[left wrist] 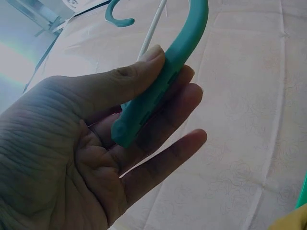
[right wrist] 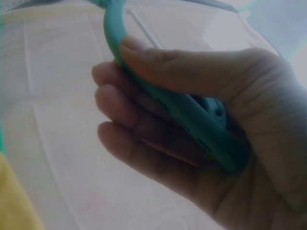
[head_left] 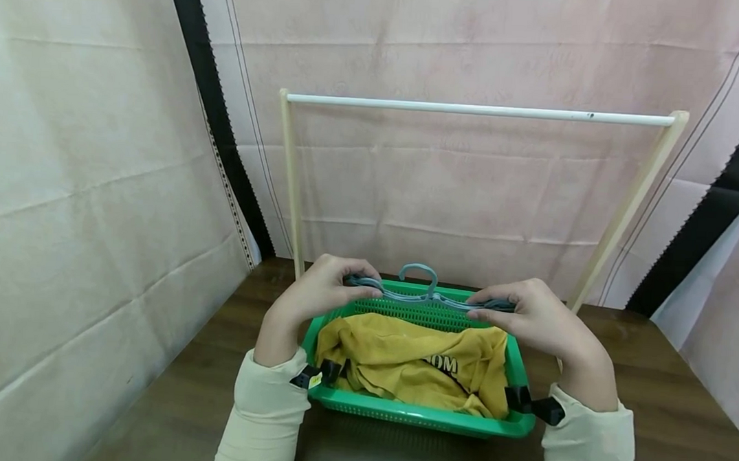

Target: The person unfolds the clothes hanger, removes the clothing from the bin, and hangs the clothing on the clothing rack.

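Observation:
A blue-green clothes hanger (head_left: 431, 297) is held level above the far part of a green basket, its hook pointing up. My left hand (head_left: 323, 290) pinches one end of it between thumb and fingers. At the other end, my right hand (head_left: 533, 313) grips it the same way. Up close in the left wrist view, the hanger's arm (left wrist: 158, 91) lies between thumb and fingers. The right wrist view shows the opposite arm (right wrist: 177, 112) lying across the palm. Below, a yellow garment (head_left: 401, 362) with dark lettering lies crumpled in the green basket (head_left: 423, 420).
Behind the basket stands a rack with a white horizontal bar (head_left: 474, 110) and two cream posts, left post (head_left: 293, 186) and right post (head_left: 624, 207). The brown wooden table (head_left: 215, 368) carries the basket. Pale fabric walls (head_left: 87, 177) enclose the left, back and right.

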Demonstrator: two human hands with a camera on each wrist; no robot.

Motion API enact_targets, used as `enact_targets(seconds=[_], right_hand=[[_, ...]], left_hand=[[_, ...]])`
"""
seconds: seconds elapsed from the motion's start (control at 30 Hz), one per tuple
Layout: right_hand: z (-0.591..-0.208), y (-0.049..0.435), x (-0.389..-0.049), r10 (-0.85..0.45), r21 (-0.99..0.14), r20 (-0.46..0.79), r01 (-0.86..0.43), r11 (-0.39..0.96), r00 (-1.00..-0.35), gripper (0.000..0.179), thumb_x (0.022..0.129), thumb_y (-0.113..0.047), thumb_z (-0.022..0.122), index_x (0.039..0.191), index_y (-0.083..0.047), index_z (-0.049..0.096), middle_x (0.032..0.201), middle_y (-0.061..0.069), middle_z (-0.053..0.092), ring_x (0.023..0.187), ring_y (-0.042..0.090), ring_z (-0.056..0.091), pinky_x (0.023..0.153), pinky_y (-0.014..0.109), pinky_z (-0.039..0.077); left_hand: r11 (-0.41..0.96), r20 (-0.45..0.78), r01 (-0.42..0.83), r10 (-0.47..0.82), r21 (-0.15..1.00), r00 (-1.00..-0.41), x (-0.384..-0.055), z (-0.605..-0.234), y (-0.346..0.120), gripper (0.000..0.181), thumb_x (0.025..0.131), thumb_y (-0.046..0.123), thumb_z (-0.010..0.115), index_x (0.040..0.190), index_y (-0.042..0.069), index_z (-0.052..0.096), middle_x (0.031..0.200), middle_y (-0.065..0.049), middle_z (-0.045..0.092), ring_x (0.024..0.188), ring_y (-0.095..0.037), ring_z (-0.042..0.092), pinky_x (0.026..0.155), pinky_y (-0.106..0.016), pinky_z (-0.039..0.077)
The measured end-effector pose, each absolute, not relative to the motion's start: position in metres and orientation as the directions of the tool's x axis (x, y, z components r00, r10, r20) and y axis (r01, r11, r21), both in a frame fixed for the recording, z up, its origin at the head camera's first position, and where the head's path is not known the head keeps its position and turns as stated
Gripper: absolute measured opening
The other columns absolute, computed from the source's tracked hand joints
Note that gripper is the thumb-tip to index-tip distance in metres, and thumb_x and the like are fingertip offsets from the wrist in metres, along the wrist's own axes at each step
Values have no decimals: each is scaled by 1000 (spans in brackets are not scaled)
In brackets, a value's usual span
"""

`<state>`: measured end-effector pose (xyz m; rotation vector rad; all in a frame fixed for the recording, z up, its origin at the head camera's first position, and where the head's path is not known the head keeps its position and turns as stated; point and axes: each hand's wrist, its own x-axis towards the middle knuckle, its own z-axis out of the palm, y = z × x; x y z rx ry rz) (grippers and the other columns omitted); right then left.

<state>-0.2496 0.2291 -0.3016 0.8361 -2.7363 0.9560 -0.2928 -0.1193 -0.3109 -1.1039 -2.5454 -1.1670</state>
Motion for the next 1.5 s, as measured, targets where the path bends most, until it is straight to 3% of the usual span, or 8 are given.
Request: enact_targets(seconds=[0.2, 0.33, 0.5, 0.63, 0.9, 1.13, 1.5], right_hand=[[-304, 229, -248, -466, -509, 330, -570, 645, -821, 10, 94, -26, 74, 103, -27, 78, 94, -14, 75, 43, 1, 32, 50, 26, 42], [-303, 230, -248, -469, -479, 373, -599, 641, -801, 10, 93, -28, 75, 102, -29, 78, 94, -15, 74, 49, 3, 39, 51, 26, 43], [-303, 230, -249, -477, -459, 418, -633, 624, -773, 10, 93, -26, 75, 102, -26, 79, 94, -16, 74, 68, 5, 60, 60, 26, 49], [-304, 230, -249, -487, -457, 440, -655, 602, -755, 11, 93, -24, 75, 103, -24, 79, 96, -16, 74, 76, 6, 64, 63, 26, 51], [-304, 231, -248, -495, -451, 478, -686, 571, -726, 10, 92, -22, 76, 102, -23, 78, 88, -17, 73, 70, 6, 63, 61, 26, 53], [-304, 229, -248, -502, -427, 523, -722, 545, -689, 13, 92, -19, 76, 103, -26, 77, 87, -16, 73, 64, 4, 60, 59, 26, 52], [-302, 226, -246, -497, -404, 556, -739, 538, -666, 14, 92, -19, 76, 105, -25, 78, 89, -17, 74, 65, 4, 62, 60, 24, 52]], left_hand=[[431, 373, 659, 578, 616, -726, -290, -311, -120, 9, 94, 21, 74, 103, 20, 75, 94, 12, 73, 81, -9, 68, 74, -29, 56], [428, 375, 661, 579, 616, -724, -290, -311, -119, 10, 94, 20, 74, 103, 20, 76, 95, 12, 73, 82, -8, 68, 75, -30, 57], [453, 360, 656, 579, 604, -731, -289, -311, -119, 11, 94, 23, 73, 105, 22, 76, 93, 14, 73, 78, -6, 66, 73, -30, 56], [467, 355, 652, 575, 597, -737, -289, -312, -118, 11, 94, 24, 73, 105, 24, 76, 92, 16, 72, 75, -7, 65, 71, -30, 56], [472, 351, 648, 573, 598, -741, -288, -315, -116, 12, 95, 26, 73, 106, 28, 76, 90, 14, 73, 74, -6, 66, 69, -31, 55], [400, 396, 678, 587, 616, -706, -286, -311, -116, 12, 95, 20, 72, 106, 22, 76, 93, 12, 73, 78, -7, 67, 74, -34, 57], [366, 457, 702, 561, 611, -690, -286, -311, -115, 10, 94, 21, 73, 103, 23, 77, 91, 10, 73, 71, -9, 62, 66, -28, 54]])
